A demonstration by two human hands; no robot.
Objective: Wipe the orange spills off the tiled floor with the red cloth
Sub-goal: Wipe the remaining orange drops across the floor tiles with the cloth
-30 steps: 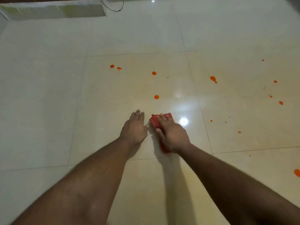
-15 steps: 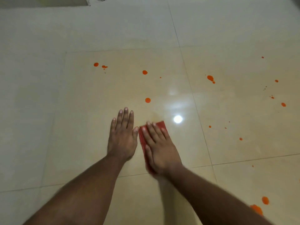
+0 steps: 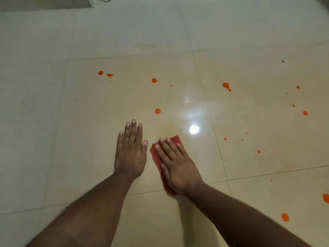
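The right hand (image 3: 175,164) is pressing flat on the red cloth (image 3: 175,139); the nearest orange spot (image 3: 157,111) is lying just ahead, slightly left. The left hand (image 3: 130,150) is resting flat on the floor (image 3: 80,122), fingers straight.

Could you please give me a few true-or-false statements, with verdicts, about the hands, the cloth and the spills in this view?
1. The right hand presses flat on the folded red cloth. True.
2. The left hand holds the cloth. False: it rests bare on the glossy cream tiled floor.
3. The round orange spot lies beyond the left fingertips, unwiped. True.
4. The cloth covers that spot. False: it lies nearer the person, apart from it.
5. Orange drops dot the tile to the right. True.
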